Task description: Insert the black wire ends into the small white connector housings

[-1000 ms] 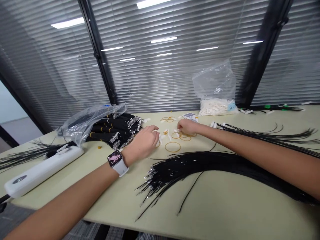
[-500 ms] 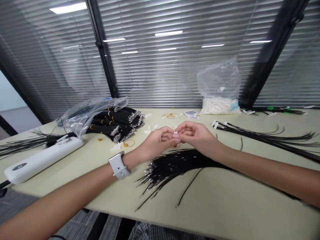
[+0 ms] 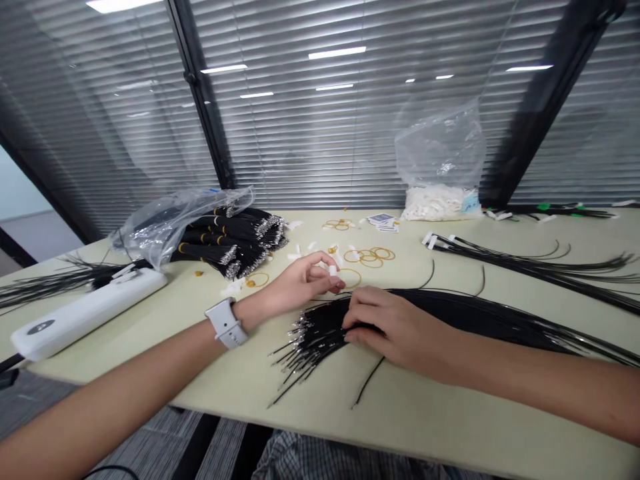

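Two clear plastic bags on my beige laminate table (image 3: 425,400): the far one, a clear polythene bag (image 3: 440,153), stands upright, packed at the bottom with small white plastic pieces (image 3: 435,204), and has a small blue-and-white label (image 3: 471,202) I can't read at this resolution. The left one, a crumpled clear plastic bag (image 3: 175,227), lies over a stack of black cable bundles with silver-tipped ends (image 3: 230,243), banded in yellow. Nearby, a white plastic power strip (image 3: 85,313) has a dark oval badge, also unreadable. Amber rubber bands (image 3: 370,258) and a small stack of printed cards (image 3: 383,222) sit toward the far edge. My left hand (image 3: 300,283), white smartwatch (image 3: 226,323) on the wrist, lies palm-in, pinching a small white plastic piece (image 3: 333,271) between thumb and fingertips. My right hand (image 3: 400,327) is palm-down on a loose fan of thin black wires (image 3: 320,333), fingers curled into them near their silver ends, but I can't tell if it's actually closed on them. The fan lies on the table directly in front of me, just beside the left hand.
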Tool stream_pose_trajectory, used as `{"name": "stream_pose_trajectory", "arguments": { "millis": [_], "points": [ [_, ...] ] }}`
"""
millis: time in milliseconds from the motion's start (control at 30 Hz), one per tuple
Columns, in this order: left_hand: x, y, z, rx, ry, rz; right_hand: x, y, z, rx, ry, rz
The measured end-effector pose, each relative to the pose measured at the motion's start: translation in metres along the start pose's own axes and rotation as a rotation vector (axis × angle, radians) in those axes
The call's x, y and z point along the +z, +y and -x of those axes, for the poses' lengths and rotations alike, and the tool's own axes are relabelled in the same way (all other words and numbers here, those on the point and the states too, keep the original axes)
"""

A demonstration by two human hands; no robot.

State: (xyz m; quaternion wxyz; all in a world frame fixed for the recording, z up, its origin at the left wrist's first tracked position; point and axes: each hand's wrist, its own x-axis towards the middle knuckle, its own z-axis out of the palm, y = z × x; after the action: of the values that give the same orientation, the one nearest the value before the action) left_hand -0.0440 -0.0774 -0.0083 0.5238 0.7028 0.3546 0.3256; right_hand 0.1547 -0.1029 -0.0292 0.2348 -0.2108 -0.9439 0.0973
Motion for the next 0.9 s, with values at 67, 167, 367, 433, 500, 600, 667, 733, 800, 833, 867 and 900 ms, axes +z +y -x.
{"name": "stream_pose_trajectory", "arguments": {
  "millis": [67,167,367,433,500,600,667,733,800,833,867,900],
  "points": [
    [0.002,0.0,0.0,0.013,-0.016,-0.011,-0.001,0.001,0.0,-0.011,0.006,0.028],
    [0.002,0.001,0.001,0.034,-0.024,-0.052,-0.005,0.003,0.002,-0.008,0.063,0.064],
    [-0.003,0.0,-0.002,0.037,0.044,-0.177,-0.011,0.014,0.0,0.192,0.196,-0.056],
    [-0.005,0.0,-0.003,0.032,0.068,-0.206,-0.012,0.017,-0.004,0.215,0.195,-0.089],
    [-0.007,-0.002,-0.004,0.01,0.092,-0.24,-0.012,0.019,-0.008,0.236,0.169,-0.113],
    [-0.011,-0.003,-0.004,-0.007,0.137,-0.293,-0.01,0.018,-0.013,0.319,0.12,-0.186],
    [-0.011,-0.004,-0.003,-0.013,0.148,-0.298,-0.008,0.016,-0.013,0.37,0.104,-0.243],
    [-0.011,-0.002,-0.003,-0.016,0.139,-0.288,-0.006,0.013,-0.012,0.401,0.123,-0.268],
    [-0.01,0.0,-0.002,-0.008,0.116,-0.272,-0.004,0.012,-0.011,0.416,0.168,-0.265],
    [-0.01,0.001,-0.003,-0.007,0.104,-0.261,-0.004,0.013,-0.01,0.421,0.194,-0.259],
    [-0.01,0.001,-0.003,-0.007,0.092,-0.246,-0.004,0.013,-0.01,0.421,0.22,-0.253],
    [-0.01,0.001,-0.003,-0.006,0.077,-0.226,-0.004,0.014,-0.01,0.418,0.242,-0.249]
  ]
}}
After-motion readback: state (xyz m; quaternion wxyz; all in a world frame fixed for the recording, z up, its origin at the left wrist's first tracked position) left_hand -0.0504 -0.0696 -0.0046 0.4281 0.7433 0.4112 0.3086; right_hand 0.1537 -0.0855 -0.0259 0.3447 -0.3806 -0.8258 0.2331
